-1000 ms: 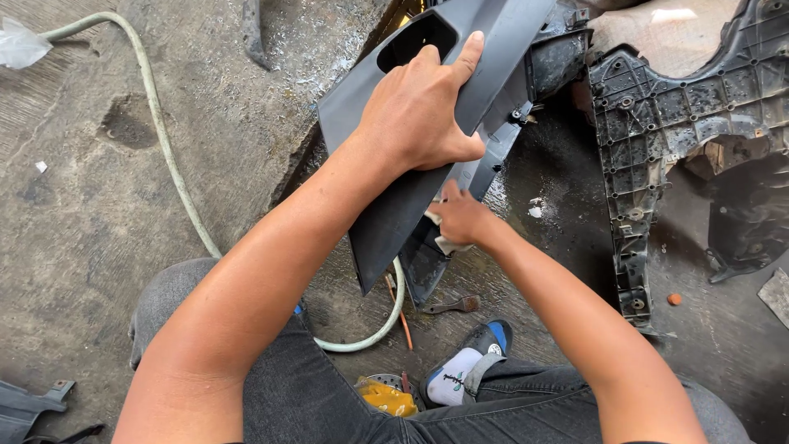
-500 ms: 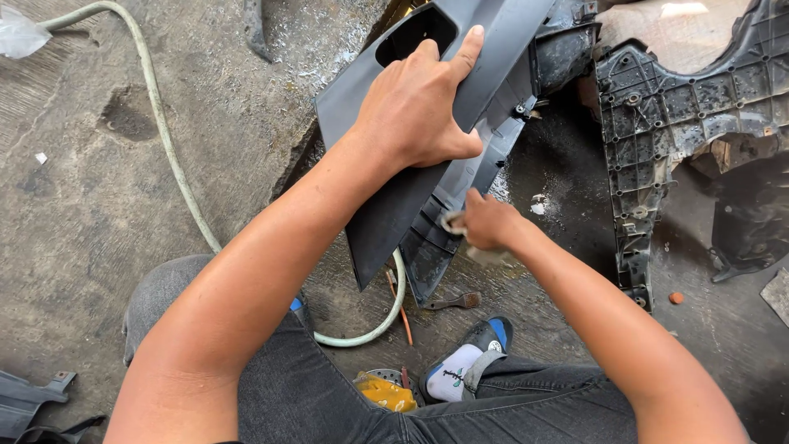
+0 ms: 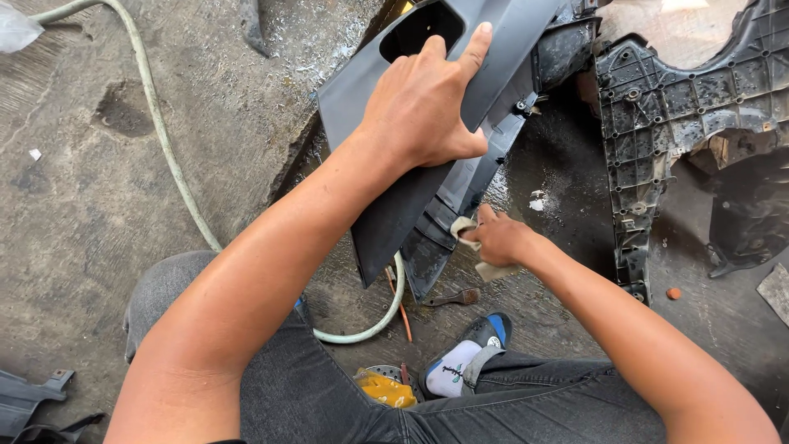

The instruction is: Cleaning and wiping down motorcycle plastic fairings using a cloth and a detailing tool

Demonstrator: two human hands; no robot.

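My left hand [image 3: 427,103] grips a long grey plastic body panel [image 3: 386,205] from above, holding it tilted, with its pointed lower end above the wet floor. The panel has a dark oval opening [image 3: 419,29] near its upper end. My right hand [image 3: 501,238] is closed around a pale cloth [image 3: 477,247] and presses it against the panel's ribbed inner edge [image 3: 448,210], low on the right side.
A pale hose [image 3: 164,140] curves over the wet concrete floor and passes under the panel. A large black ribbed plastic cover [image 3: 657,107] lies at the right. Small tools [image 3: 448,298] and a yellow item [image 3: 386,393] lie near my sandalled foot [image 3: 464,362]. Another grey part [image 3: 29,399] sits bottom left.
My right hand with the cloth has slid down and to the right along the panel's inner edge. The left hand keeps its grip, with the panel barely shifted.
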